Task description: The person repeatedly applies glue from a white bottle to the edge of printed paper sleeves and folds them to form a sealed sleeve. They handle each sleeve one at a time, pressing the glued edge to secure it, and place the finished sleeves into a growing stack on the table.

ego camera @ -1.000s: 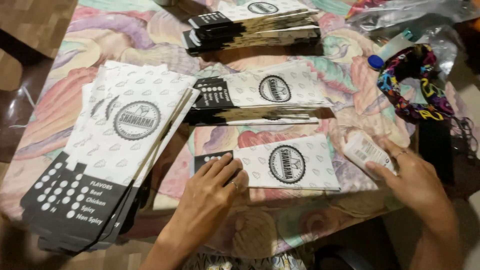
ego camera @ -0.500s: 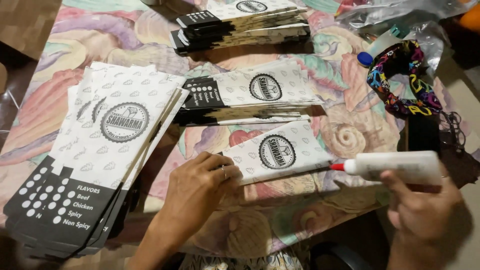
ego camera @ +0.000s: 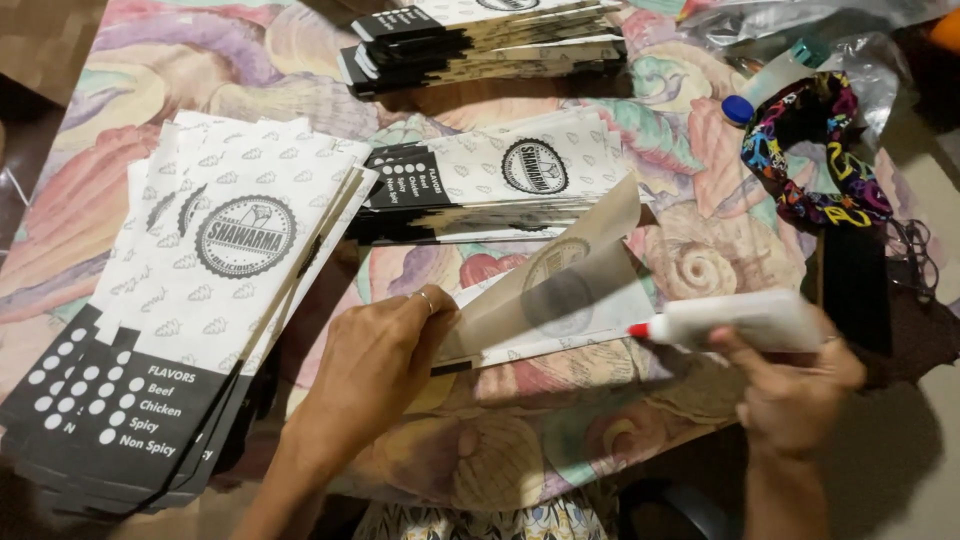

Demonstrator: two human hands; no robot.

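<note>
While the left hand (ego camera: 375, 365) now lifts the flap of the paper bag (ego camera: 560, 300) that lay flat a second ago, the right hand (ego camera: 790, 385) grips a glue bottle (ego camera: 745, 320), red tip at the opened edge; bag stacks (ego camera: 210, 300) surround it on the tabletop (ego camera: 120, 80).

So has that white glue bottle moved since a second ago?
Yes. The glue bottle in the right hand has come in, its red tip now at the paper bag's lifted flap, below the colourful band.

Table (ego camera: 690, 140) under pastel seashell-print cloth fills frame; brown floor (ego camera: 45, 40) at 10 o'clock, dim warm light.
</note>
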